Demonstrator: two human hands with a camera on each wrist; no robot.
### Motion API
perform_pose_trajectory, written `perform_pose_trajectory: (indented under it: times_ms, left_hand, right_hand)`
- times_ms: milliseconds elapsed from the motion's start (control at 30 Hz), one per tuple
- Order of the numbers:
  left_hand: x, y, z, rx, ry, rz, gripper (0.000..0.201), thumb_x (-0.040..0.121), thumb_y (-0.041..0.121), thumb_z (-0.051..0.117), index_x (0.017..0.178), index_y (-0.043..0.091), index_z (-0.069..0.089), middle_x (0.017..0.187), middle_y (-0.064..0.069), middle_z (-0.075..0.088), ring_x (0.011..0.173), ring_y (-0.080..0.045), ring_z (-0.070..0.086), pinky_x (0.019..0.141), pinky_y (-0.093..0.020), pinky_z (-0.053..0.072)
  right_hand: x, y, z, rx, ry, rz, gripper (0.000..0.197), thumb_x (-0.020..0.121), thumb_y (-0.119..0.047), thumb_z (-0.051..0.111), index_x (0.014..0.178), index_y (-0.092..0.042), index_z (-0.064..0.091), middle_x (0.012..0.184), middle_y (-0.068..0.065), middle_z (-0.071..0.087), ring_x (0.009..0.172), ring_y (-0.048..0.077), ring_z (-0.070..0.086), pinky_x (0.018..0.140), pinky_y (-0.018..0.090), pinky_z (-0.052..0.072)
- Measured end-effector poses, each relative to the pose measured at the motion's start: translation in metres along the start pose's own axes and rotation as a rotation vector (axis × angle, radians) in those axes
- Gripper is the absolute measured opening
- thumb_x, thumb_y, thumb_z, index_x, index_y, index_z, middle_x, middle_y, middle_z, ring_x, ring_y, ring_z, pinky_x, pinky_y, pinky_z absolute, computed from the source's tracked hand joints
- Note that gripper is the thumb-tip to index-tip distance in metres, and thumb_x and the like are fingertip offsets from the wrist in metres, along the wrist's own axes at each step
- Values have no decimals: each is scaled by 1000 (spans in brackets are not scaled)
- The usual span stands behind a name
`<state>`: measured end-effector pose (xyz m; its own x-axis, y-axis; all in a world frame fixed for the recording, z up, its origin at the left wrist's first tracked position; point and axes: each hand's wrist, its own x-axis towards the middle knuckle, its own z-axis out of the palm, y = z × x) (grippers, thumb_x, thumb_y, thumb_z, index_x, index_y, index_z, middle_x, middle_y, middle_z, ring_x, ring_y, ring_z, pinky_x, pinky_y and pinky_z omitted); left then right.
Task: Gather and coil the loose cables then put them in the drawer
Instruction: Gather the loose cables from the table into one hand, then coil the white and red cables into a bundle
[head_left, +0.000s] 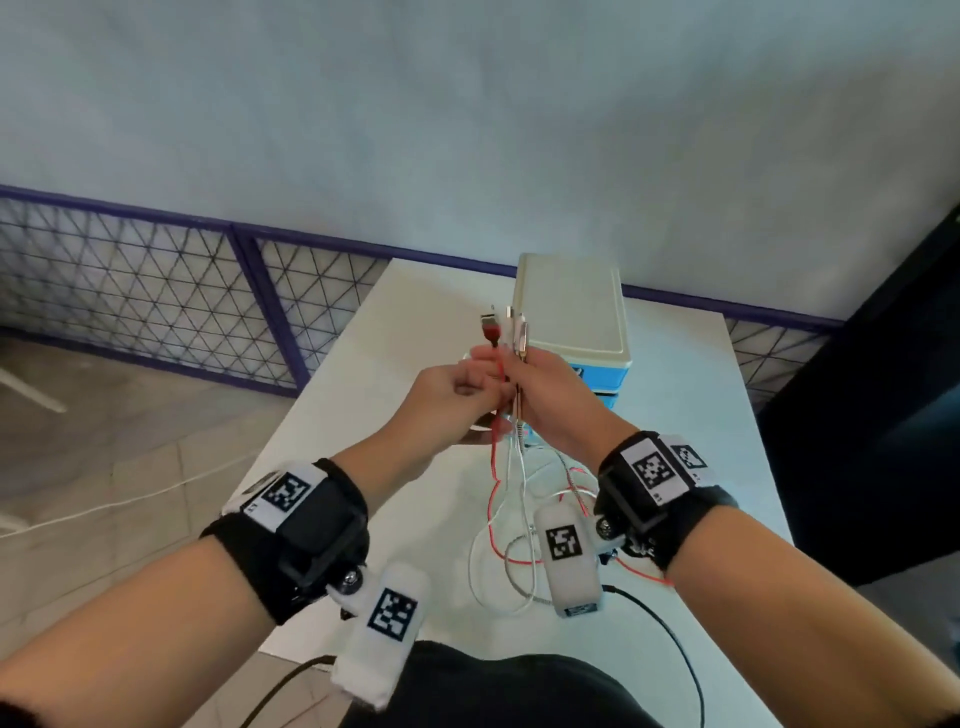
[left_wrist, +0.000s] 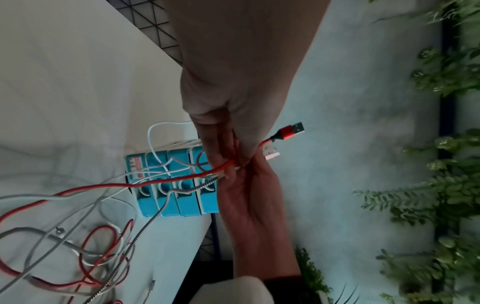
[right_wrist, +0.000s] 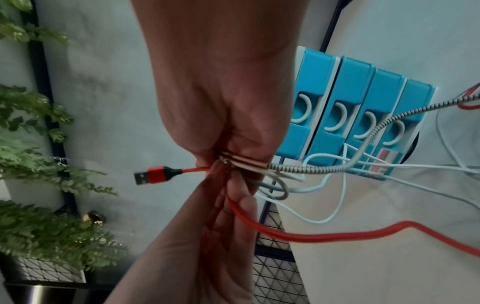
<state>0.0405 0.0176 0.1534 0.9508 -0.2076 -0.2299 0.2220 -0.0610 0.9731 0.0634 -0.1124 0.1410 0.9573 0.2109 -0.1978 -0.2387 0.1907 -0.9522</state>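
White tabletop (head_left: 395, 332) lies below both hands: the right hand (head_left: 550, 395) fingers grip the cables (head_left: 506, 467) with plugs poking up past them, the left hand (head_left: 447, 395) pinches the red one beside them, long tails hang down, drawer (right_wrist: 345, 107) just behind.

Head view was evenly lit, soft daylight, no hard shadows; wall (head_left: 467, 130) looked washed-out w/ compression smear. Fence rail (head_left: 363, 249) bowed from wide-angle distortion. Both wrist views were dimmer, bluish cast, palms in shadow (underexposed). Plants (left_wrist: 428, 195) were motion-blurred at the edge; red cable (right_wrist: 337, 236) was soft, close to lens.
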Motion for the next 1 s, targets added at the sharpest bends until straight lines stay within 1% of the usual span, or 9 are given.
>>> perform_pose_trajectory:
  times_ms: [167, 300, 367, 433, 533, 667, 767, 867, 1000]
  left_hand:
    - [9, 12, 1, -19, -45, -38, 13, 88, 13, 63, 91, 0, 65, 81, -9, 70, 62, -17, 69, 57, -24, 56]
    - [21, 18, 3, 222, 45, 68, 25, 84, 29, 67, 75, 12, 51, 81, -8, 61, 71, -16, 64, 69, -29, 58]
    - [29, 20, 6, 305, 202, 258, 29, 85, 38, 63, 85, 14, 47, 87, -7, 54, 78, -13, 55, 72, -17, 47]
    - [30, 27, 13, 213, 197, 437, 30, 89, 40, 56, 102, 16, 45, 107, -5, 56, 100, -9, 55, 77, -3, 39]
    - [38, 42, 24, 64, -22, 516, 54, 85, 60, 48, 127, 30, 33, 129, 0, 55, 121, -8, 53, 100, -19, 41]
    - [50, 50, 35, 13, -239, 400, 81, 72, 66, 55, 137, 28, 28, 118, 6, 61, 113, -7, 59, 103, -35, 44]
    - [47, 42, 43, 274, -309, 468, 44, 78, 57, 54, 101, 19, 58, 93, -7, 71, 92, -14, 67, 90, -39, 52]
    - [48, 39, 41, 478, -347, 515, 36, 91, 48, 47, 76, 17, 59, 62, 3, 66, 64, -13, 63, 72, -32, 49]
    - [50, 39, 37, 747, -263, 598, 36, 98, 39, 34, 70, 26, 51, 59, 8, 55, 54, -8, 51, 58, -26, 38]
  right_hand:
    - [0, -8, -5, 25, 26, -100, 27, 102, -23, 41, 102, -7, 61, 109, 13, 72, 101, 25, 70, 87, 38, 54]
    - [0, -18, -7, -58, 172, -221, 22, 103, -22, 39, 92, -8, 53, 99, 13, 75, 90, 26, 72, 84, 45, 55]
    - [-3, -30, -10, 76, 204, -268, 23, 104, -19, 37, 89, -8, 52, 91, 16, 73, 82, 26, 72, 77, 37, 58]
    - [-8, -44, -11, 175, 188, -291, 23, 104, -18, 37, 93, -5, 52, 84, 15, 71, 76, 28, 71, 73, 35, 60]
    - [-11, -58, -10, 165, 152, -322, 31, 104, -18, 36, 109, 6, 55, 95, 21, 67, 81, 30, 69, 75, 37, 59]
    - [-14, -74, -15, 321, 139, -372, 24, 104, -17, 35, 96, -3, 53, 83, 13, 72, 73, 21, 72, 67, 31, 59]
    - [-15, -81, -17, 373, 165, -365, 24, 104, -18, 36, 88, -9, 50, 71, 7, 72, 65, 18, 72, 58, 25, 57]
    - [-14, -82, -19, 284, 216, -356, 24, 105, -21, 34, 90, -9, 47, 64, 5, 68, 60, 18, 70, 54, 27, 56]
    - [-11, -77, -14, -23, 322, -483, 26, 105, -19, 29, 86, -12, 45, 69, 7, 67, 61, 19, 72, 57, 28, 54]
